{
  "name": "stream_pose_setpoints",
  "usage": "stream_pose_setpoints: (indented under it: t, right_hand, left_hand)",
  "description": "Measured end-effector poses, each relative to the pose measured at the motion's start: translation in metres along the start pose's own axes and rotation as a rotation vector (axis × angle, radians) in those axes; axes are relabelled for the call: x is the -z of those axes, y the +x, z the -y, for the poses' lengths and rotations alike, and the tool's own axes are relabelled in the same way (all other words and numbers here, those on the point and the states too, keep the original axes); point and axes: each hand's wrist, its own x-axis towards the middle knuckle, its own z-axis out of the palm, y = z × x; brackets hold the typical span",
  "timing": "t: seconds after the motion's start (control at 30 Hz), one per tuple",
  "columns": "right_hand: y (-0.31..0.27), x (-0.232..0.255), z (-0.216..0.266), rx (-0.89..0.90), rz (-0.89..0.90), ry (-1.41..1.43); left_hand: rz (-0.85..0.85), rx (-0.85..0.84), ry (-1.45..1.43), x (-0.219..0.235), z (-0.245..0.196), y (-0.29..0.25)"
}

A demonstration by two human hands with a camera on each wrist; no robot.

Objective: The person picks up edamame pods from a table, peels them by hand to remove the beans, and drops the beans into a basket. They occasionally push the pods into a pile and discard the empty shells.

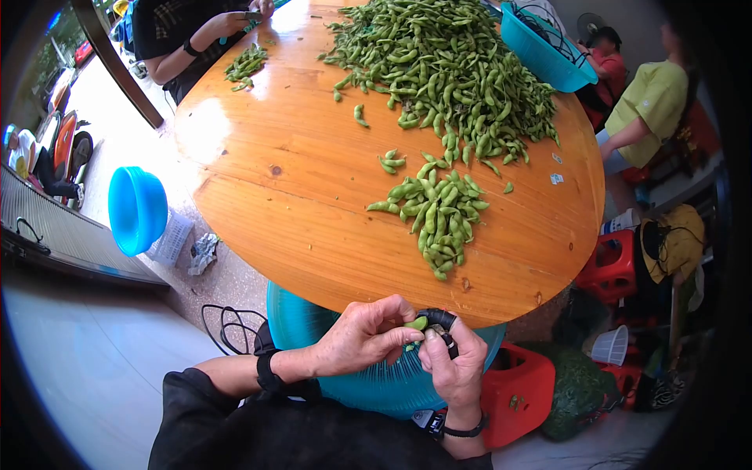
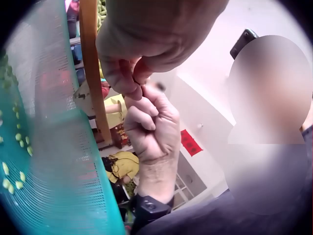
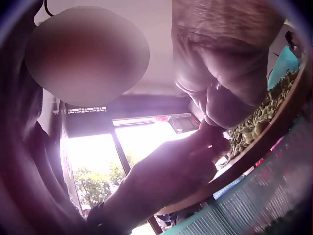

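Note:
Over the table's near edge, my left hand (image 1: 362, 335) and right hand (image 1: 457, 362) meet at the fingertips. Between them is a green soybean pod (image 1: 420, 323), pinched by the thumb and fingers of both hands. Black wrapping (image 1: 437, 318) covers fingers of the right hand. Directly below, a teal mesh basket (image 1: 345, 392) stands under the hands; loose shelled beans (image 2: 19, 185) lie inside it in the left wrist view. A small pile of pods (image 1: 445, 215) lies on the wooden table (image 1: 274, 211) in front. In the right wrist view, the fingers hide the pod.
A large heap of pods (image 1: 446, 63) covers the table's far side, beside a teal basin (image 1: 548, 51). Another person's hands (image 1: 235, 23) work at the far left. Red stools (image 1: 513, 395) stand at right, a blue tub (image 1: 135, 210) at left.

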Motion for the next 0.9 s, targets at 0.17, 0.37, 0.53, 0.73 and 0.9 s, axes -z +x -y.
stream_pose_setpoints:
  t: [0.17,0.37,0.53,0.73,0.9]
  right_hand:
    - [0.003,0.004,-0.004,0.046,-0.030,-0.073]
    - [0.004,0.006,0.000,-0.027,0.046,0.039]
    - [0.005,0.009,-0.004,-0.106,0.097,0.198]
    - [0.004,0.009,-0.011,-0.130,0.089,0.181]
    - [0.003,0.008,-0.014,-0.123,0.067,0.051]
  left_hand:
    - [-0.026,-0.416,0.525,0.002,0.003,0.000]
    - [-0.053,-0.466,0.604,0.004,0.003,0.000]
    - [-0.018,-0.321,0.499,0.005,0.004,-0.002]
    - [0.029,-0.260,0.472,0.006,-0.002,-0.003]
    - [0.078,-0.139,0.469,0.010,-0.009,-0.002]
